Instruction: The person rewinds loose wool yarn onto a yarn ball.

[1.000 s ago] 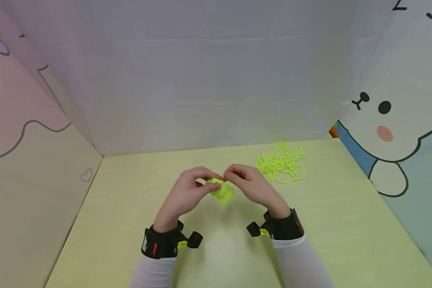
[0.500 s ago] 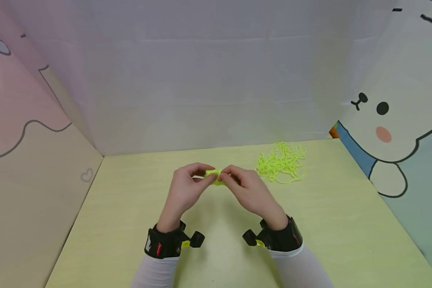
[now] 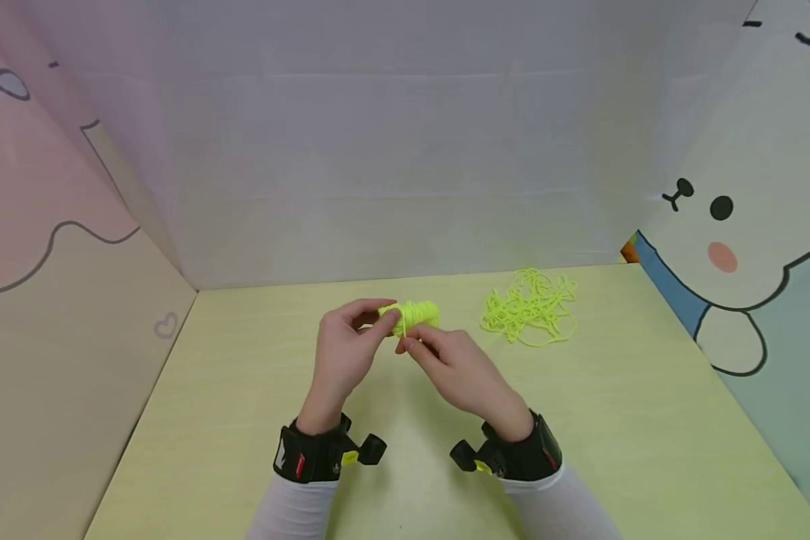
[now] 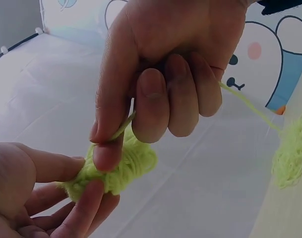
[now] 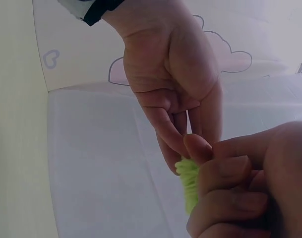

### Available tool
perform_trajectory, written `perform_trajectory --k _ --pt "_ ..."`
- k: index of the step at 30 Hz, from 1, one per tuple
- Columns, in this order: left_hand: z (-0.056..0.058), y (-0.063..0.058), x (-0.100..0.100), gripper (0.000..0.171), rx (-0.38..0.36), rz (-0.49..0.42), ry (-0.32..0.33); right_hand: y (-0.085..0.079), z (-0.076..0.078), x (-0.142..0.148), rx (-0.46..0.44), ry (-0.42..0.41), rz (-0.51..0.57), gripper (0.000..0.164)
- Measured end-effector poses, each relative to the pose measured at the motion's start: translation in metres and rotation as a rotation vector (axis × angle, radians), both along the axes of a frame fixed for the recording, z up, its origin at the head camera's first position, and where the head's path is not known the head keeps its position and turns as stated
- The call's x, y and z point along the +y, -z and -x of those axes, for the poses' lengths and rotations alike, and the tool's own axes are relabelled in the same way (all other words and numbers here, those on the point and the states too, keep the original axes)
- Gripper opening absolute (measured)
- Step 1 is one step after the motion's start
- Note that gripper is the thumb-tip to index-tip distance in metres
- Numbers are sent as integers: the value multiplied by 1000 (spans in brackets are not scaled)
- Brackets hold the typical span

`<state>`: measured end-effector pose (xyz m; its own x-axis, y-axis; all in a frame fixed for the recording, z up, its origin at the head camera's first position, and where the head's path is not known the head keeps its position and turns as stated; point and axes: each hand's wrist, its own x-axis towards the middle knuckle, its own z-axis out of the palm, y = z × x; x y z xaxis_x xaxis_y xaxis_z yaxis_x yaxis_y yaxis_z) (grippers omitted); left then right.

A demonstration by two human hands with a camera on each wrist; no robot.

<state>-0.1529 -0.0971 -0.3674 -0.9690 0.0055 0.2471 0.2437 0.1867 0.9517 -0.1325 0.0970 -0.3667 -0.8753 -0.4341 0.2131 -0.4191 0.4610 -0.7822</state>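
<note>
1. Two lots of neon yarn show: one small wound yarn ball (image 3: pixel 415 315) between the fingertips, and one loose tangle (image 3: pixel 529 306) on the table (image 3: pixel 243 390), well apart beyond the right hand's fingers.
2. The left hand (image 3: pixel 340 352) pinches the ball's near end, fingers curled round it.
3. The right hand (image 3: pixel 455 367) pinches one strand (image 4: pixel 247 104) just below the ball, fingers narrow.
4. Judged from this, winding is partly done; the whole tangle is left.

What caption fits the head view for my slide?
Left hand holds a yarn bundle while right hand pinches its strand; loose yarn lies on the table.
</note>
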Motion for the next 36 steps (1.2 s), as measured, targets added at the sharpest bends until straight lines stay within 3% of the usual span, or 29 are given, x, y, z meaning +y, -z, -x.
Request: perform_trajectory --k 10,18,23,28,32,36 --pt "1 2 -1 19 9 -180 15 4 2 -5 -47 -59 -24 23" --pt "3 3 -5 24 -52 -213 159 16 14 2 -118 -126 36 24" --pt "2 4 -11 21 -89 -160 257 20 21 11 -240 -161 63 22" --pt "0 3 -17 19 -89 -22 355 21 27 20 -269 -137 57 19" --pt "-1 6 -19 17 -78 104 368 20 30 26 -269 -114 80 24" --pt "-2 7 -16 16 -99 174 346 18 30 30 -232 -71 99 24"
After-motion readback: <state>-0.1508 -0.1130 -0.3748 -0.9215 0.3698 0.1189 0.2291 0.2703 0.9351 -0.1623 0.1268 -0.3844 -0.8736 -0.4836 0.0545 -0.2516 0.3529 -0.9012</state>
